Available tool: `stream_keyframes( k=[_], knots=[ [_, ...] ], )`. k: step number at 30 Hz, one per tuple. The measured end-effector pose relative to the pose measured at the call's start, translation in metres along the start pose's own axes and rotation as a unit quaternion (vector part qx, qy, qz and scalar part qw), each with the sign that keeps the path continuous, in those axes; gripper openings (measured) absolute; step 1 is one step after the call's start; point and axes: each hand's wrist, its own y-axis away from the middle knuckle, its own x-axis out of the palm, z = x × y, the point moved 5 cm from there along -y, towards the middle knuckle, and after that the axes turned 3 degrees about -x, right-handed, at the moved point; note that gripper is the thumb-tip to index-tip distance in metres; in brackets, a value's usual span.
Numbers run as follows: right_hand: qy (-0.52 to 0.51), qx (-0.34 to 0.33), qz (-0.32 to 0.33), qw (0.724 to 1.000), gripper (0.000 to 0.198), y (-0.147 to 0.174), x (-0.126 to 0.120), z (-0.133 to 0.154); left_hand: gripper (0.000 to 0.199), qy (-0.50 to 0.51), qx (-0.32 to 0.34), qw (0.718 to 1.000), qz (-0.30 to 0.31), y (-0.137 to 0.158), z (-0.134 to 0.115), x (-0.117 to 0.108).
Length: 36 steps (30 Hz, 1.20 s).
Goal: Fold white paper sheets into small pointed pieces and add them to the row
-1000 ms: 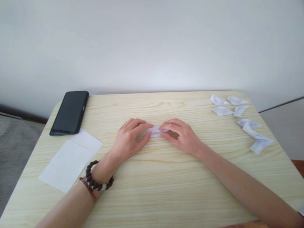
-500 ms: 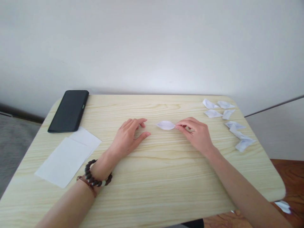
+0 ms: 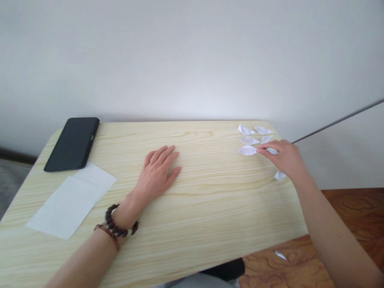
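Note:
My right hand [image 3: 280, 155] pinches one pointed end of a small folded paper boat [image 3: 247, 150] at the table's right side. Close behind that piece lie similar white folded papers, among them one at the back left [image 3: 246, 130], one at the back right [image 3: 263, 130] and one just behind [image 3: 249, 140]. Others are partly covered by my right hand; the corner of one [image 3: 280, 175] shows below it. My left hand [image 3: 157, 170] rests flat on the wood, fingers spread, with nothing in it. Dark beads circle the left wrist.
On the left, a black tablet-like device [image 3: 72, 144] lies near white paper sheets [image 3: 67, 208] that overlap. The pale wooden table [image 3: 195, 224] meets a white wall [image 3: 180, 60] at the back. A paper scrap [image 3: 280, 255] is on the brown floor.
My right hand has carried the folded paper boat from mid-table to the group at the right. My left hand has flattened onto the table. The view has turned rightward.

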Motion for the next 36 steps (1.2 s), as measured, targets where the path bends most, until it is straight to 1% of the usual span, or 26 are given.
stream_keyframes(
  k=[5,7,9,12,15,17,19,21,23,24,26,27,28,30,33,36],
  knots=[
    [0.044,-0.006,0.012,0.999,0.022,0.005,-0.002,-0.019,0.04,0.002,0.005,1.0,-0.008,0.0,0.001,-0.001],
    [0.052,0.008,-0.005,0.999,0.02,0.006,-0.002,-0.018,0.04,0.001,0.006,1.0,-0.01,0.0,0.001,-0.001],
    [0.042,0.021,-0.027,0.999,0.021,0.006,-0.002,-0.01,0.04,-0.001,0.008,1.0,-0.011,0.0,0.002,0.0],
    [-0.009,-0.002,-0.032,0.999,0.018,0.001,0.004,0.021,0.04,0.0,0.01,1.0,-0.012,0.0,0.001,0.002],
    [-0.055,-0.049,-0.034,0.997,0.014,-0.008,0.014,0.065,0.042,-0.016,0.012,1.0,-0.003,0.0,-0.002,0.0],
    [-0.096,-0.082,-0.021,0.992,0.012,-0.013,0.023,0.096,0.042,-0.037,0.016,0.999,0.022,0.003,-0.004,-0.005],
    [-0.143,-0.104,-0.004,0.984,0.013,-0.016,0.035,0.127,0.041,-0.051,0.011,0.997,0.065,0.013,-0.003,-0.013],
    [-0.192,-0.129,0.021,0.973,0.014,-0.018,0.049,0.157,0.042,-0.086,-0.042,0.993,0.072,0.031,0.007,-0.028],
    [-0.237,-0.151,0.045,0.959,0.018,-0.017,0.062,0.186,0.051,-0.139,-0.117,0.983,0.034,0.057,0.023,-0.047],
    [-0.237,-0.165,0.057,0.956,0.019,-0.017,0.069,0.199,0.057,-0.165,-0.163,0.973,0.006,0.073,0.032,-0.056],
    [-0.224,-0.184,0.075,0.954,0.021,-0.019,0.078,0.22,0.064,-0.203,-0.222,0.954,-0.019,0.102,0.047,-0.067],
    [-0.217,-0.182,0.077,0.956,0.022,-0.021,0.081,0.228,0.066,-0.215,-0.252,0.943,-0.028,0.116,0.055,-0.071],
    [-0.21,-0.18,0.078,0.958,0.022,-0.023,0.084,0.233,0.066,-0.22,-0.265,0.938,-0.027,0.126,0.06,-0.073],
    [-0.202,-0.177,0.077,0.96,0.023,-0.028,0.087,0.24,0.057,-0.208,-0.255,0.944,-0.011,0.139,0.064,-0.071],
    [-0.205,-0.175,0.078,0.96,0.024,-0.032,0.089,0.243,0.043,-0.227,-0.243,0.942,-0.032,0.143,0.061,-0.072],
    [-0.216,-0.178,0.074,0.957,0.025,-0.032,0.089,0.241,0.036,-0.258,-0.211,0.941,-0.051,0.14,0.055,-0.073]
  ],
)
